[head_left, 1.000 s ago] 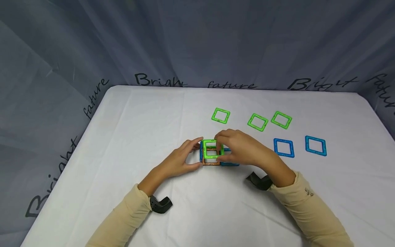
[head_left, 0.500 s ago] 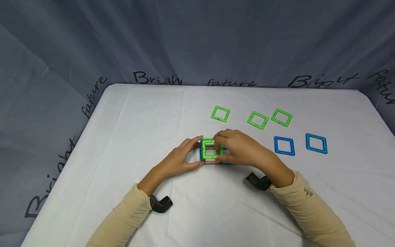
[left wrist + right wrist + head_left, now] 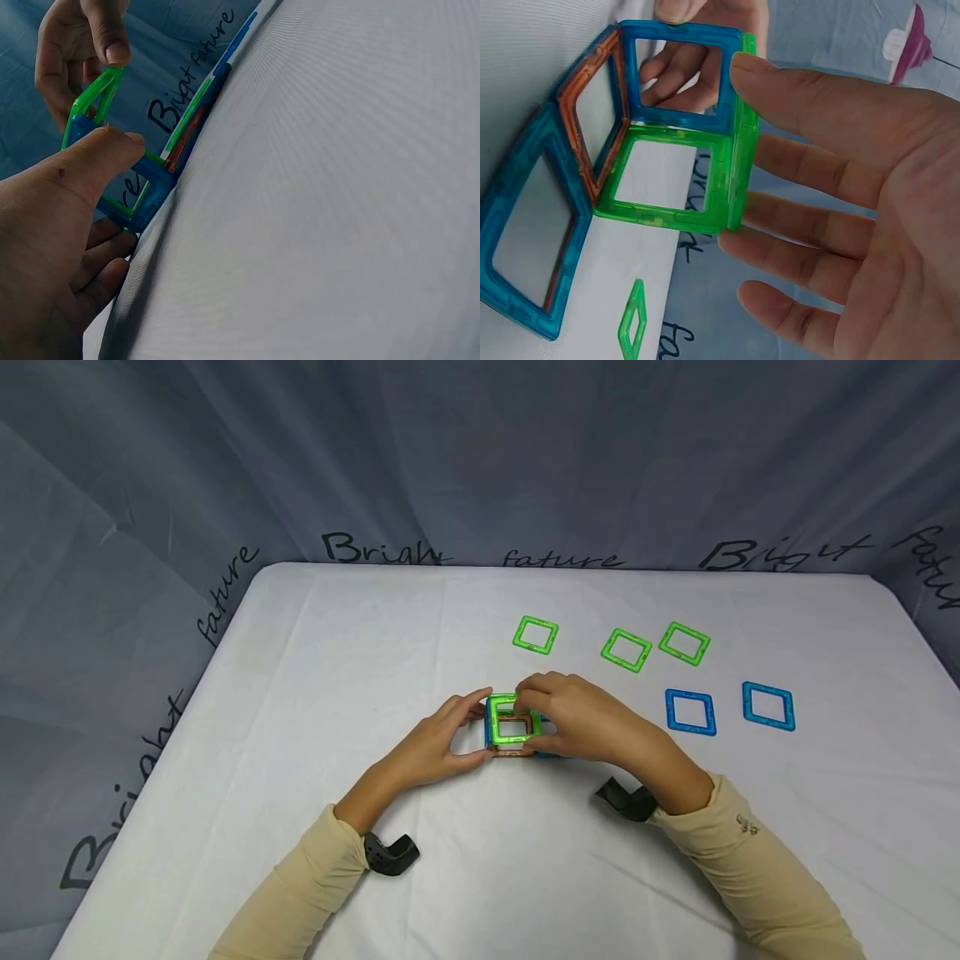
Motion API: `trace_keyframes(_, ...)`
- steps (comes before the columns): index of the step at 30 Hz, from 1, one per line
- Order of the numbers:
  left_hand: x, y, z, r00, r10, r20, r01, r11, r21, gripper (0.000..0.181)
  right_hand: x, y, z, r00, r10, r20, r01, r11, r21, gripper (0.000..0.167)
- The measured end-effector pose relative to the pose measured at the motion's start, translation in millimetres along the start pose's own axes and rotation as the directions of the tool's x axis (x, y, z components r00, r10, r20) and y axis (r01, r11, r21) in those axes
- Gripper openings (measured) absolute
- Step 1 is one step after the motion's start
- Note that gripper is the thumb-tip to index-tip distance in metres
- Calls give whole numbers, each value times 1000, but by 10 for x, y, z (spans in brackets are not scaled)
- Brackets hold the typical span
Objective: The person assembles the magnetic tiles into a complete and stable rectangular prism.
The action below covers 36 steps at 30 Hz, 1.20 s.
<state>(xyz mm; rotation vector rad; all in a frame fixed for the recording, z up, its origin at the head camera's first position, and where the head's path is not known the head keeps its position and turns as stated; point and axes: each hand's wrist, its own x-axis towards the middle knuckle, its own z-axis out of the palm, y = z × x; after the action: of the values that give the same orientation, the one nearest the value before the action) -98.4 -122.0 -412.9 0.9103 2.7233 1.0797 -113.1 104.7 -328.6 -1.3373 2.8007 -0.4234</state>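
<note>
Between the hands stands a small build of square magnetic tiles. An orange tile [image 3: 576, 142] lies flat as its base, with a blue tile [image 3: 682, 116] upright on the left and a green tile [image 3: 660, 217] upright at the back. A second green tile [image 3: 510, 741] covers the top, and my right hand [image 3: 581, 718] pinches it between thumb and fingers. My left hand [image 3: 431, 752] grips the upright blue tile, thumb at the front and fingers behind. Flat beside the orange base is another blue tile [image 3: 570, 172], partly hidden by the right hand in the head view.
Three loose green tiles, among them a left one [image 3: 532, 649], lie towards the back of the white table [image 3: 360, 652]. Two loose blue tiles, the nearer one [image 3: 690, 730] and a farther one [image 3: 768, 722], lie to the right. A grey curtain [image 3: 480, 460] hangs behind.
My right hand and the top green tile have shifted slightly left, lining up closer with the upright blue tile. The left hand keeps its grip. The head view has tilted a little.
</note>
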Motion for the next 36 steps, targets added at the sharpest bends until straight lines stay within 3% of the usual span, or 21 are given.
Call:
trace_keyframes(13,3,21,-16,1000,-3,11,3,1000,-5,76,1,-28,-2,999,28,27,-27,998,-54,43)
trace_keyframes(26,-12,12,-10,996,78,-33,-77,997,24,68,1,-63,14,999,41,24,-38,993,-116,49)
trace_keyframes(36,-18,16,-21,998,61,-28,-60,998,22,68,-12,-111,8,999,47,18,-44,988,-151,46)
